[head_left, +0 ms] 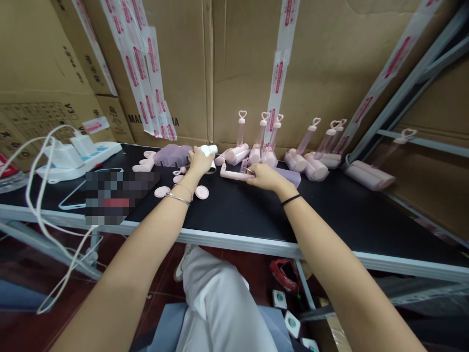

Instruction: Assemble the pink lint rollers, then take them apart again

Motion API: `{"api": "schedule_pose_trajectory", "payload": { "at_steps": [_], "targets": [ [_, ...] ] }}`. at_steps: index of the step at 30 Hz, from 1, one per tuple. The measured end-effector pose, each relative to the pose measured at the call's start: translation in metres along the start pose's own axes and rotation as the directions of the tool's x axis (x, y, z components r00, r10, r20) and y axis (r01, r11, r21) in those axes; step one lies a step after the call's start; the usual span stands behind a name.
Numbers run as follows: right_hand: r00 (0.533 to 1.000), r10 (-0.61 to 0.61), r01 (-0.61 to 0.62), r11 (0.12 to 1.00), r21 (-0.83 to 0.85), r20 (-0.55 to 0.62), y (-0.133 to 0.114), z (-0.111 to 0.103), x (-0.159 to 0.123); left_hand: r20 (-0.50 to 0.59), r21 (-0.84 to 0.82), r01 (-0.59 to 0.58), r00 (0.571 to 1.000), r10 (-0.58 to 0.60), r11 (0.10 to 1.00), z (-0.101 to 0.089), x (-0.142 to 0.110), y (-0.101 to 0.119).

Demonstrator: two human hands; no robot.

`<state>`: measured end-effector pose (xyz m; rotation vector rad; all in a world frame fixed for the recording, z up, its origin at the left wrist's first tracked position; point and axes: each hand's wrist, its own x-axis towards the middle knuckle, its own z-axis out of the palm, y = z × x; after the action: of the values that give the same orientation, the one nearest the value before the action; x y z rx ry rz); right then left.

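Note:
My left hand (201, 160) is closed around a white rounded part (209, 149) above the far half of the black tabletop. Its fingertips are partly hidden behind the part. Fingers bent, my right hand (266, 177) grips the end of a pale pink bar-shaped handle (235, 174) with an upturned left end. A small dark tip shows by its fingers, too little to name. Pink round discs (202, 192) lie near my left wrist. Beside my left hand are translucent purple pieces (172, 155) and pink parts (145, 162).
Several pink cylinders with clear tubes and heart-shaped loops (309, 134) stand along the back, before a cardboard wall (238, 63). A power strip (78, 161) with white cables and a phone-like frame (73, 193) lie left. A metal shelf post (414, 83) rises at right.

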<state>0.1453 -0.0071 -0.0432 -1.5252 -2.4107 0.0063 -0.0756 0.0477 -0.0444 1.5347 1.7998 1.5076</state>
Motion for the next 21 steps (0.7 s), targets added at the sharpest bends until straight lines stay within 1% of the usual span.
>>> {"api": "schedule_pose_trajectory", "payload": {
  "at_steps": [2, 4, 5, 7, 8, 10, 11, 12, 13, 14, 15, 17, 21],
  "targets": [
    [0.999, -0.005, 0.006, 1.0, 0.022, -0.053, 0.003, -0.002, 0.0, -0.012, 0.097, -0.056, 0.998, 0.057, 0.994, -0.014, 0.001, 0.014],
    [0.997, -0.017, 0.02, 0.999, 0.041, -0.074, 0.007, -0.003, 0.0, 0.005, 0.175, -0.135, 0.991, 0.137, 0.975, -0.037, 0.0, 0.026],
    [0.997, -0.021, 0.025, 0.998, 0.051, -0.076, 0.008, -0.003, 0.0, 0.033, 0.196, -0.195, 0.981, 0.192, 0.961, -0.051, -0.002, 0.029],
    [0.996, -0.02, 0.025, 0.998, 0.063, -0.091, 0.01, -0.003, 0.0, 0.138, 0.204, -0.273, 0.959, 0.249, 0.94, -0.082, -0.013, 0.028],
    [0.995, -0.013, 0.019, 0.998, 0.061, -0.101, 0.01, -0.003, 0.0, 0.212, 0.229, -0.298, 0.944, 0.252, 0.926, -0.096, -0.023, 0.023],
    [0.995, -0.012, 0.016, 0.999, 0.034, -0.099, 0.01, -0.002, 0.001, 0.368, 0.338, -0.337, 0.907, 0.207, 0.879, -0.117, -0.049, 0.007],
    [0.996, -0.017, 0.018, 1.0, 0.014, -0.092, 0.01, -0.002, 0.002, 0.419, 0.421, -0.335, 0.896, 0.146, 0.843, -0.123, -0.062, -0.002],
    [0.996, -0.024, 0.024, 1.0, -0.007, -0.081, 0.01, -0.001, 0.002, 0.469, 0.512, -0.327, 0.881, 0.061, 0.794, -0.126, -0.075, -0.011],
    [0.997, -0.033, 0.031, 0.999, -0.028, -0.075, 0.009, -0.001, 0.003, 0.518, 0.597, -0.328, 0.854, -0.04, 0.733, -0.125, -0.085, -0.018],
    [0.996, -0.043, 0.039, 0.998, -0.045, -0.074, 0.008, -0.001, 0.003, 0.541, 0.663, -0.335, 0.833, -0.12, 0.669, -0.121, -0.092, -0.024],
    [0.995, -0.051, 0.047, 0.997, -0.059, -0.081, 0.006, -0.001, 0.002, 0.546, 0.708, -0.347, 0.821, -0.165, 0.615, -0.115, -0.096, -0.027],
    [0.992, -0.066, 0.058, 0.995, -0.083, -0.103, 0.002, -0.002, 0.0, 0.53, 0.761, -0.347, 0.819, -0.218, 0.548, -0.098, -0.095, -0.028],
    [0.989, -0.051, 0.03, 0.989, -0.146, -0.142, -0.007, -0.005, -0.011, 0.48, 0.803, -0.311, 0.843, -0.242, 0.508, -0.066, -0.076, -0.014]
  ]
}}
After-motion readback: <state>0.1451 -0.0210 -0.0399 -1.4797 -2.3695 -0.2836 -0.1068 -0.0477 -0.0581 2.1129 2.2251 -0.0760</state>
